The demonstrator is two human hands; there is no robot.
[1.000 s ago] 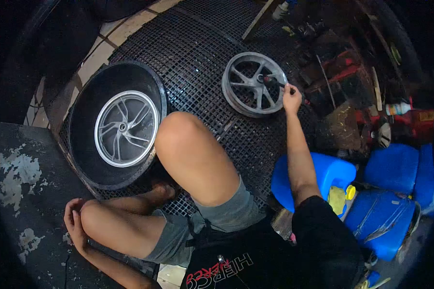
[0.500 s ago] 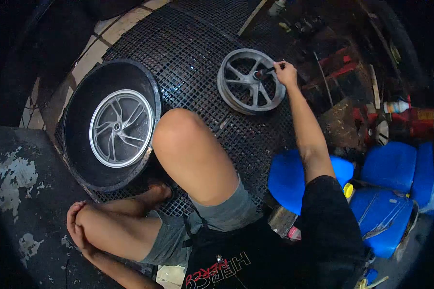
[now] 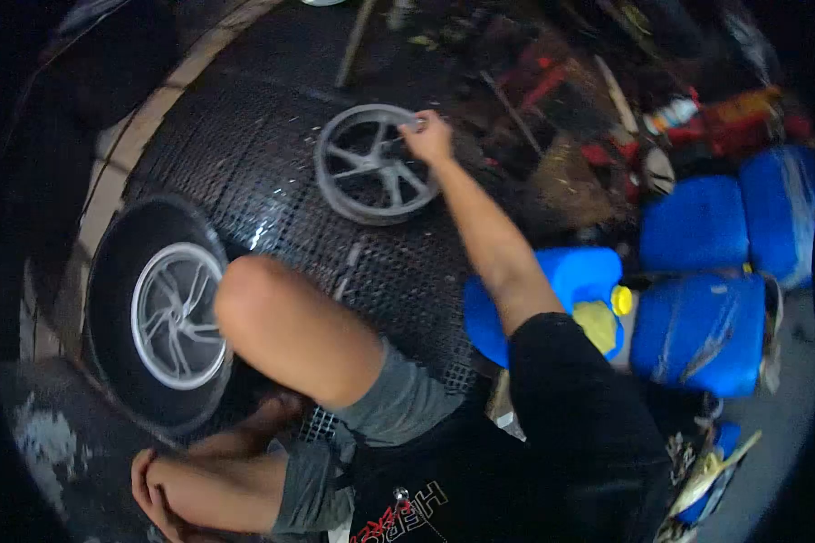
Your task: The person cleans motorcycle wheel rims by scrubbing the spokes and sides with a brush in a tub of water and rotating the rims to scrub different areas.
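Observation:
My right hand (image 3: 428,138) is closed at the upper right rim of a grey spoked motorcycle wheel (image 3: 357,207), which lies on the dark floor grating. A short dark-handled tool (image 3: 417,124) seems to be in its fingers, though blur and the hand hide most of it. My left hand (image 3: 157,496) lies on my left knee, fingers stretched over it and nothing held. To the left, a second spoked wheel (image 3: 179,315), brighter silver, leans inside a round black tub (image 3: 109,380), partly behind my right knee.
Blue plastic jugs (image 3: 695,222) stand at the right, and one with a yellow cap (image 3: 621,300) is beside my right arm. Red metal parts and a white bottle (image 3: 671,116) lie at the upper right. A pole (image 3: 357,43) rises behind the wheel.
The camera has turned right, so both wheels and the tub appear further left. My right hand has moved from near the hub to the wheel's upper rim. My left hand stays on the knee.

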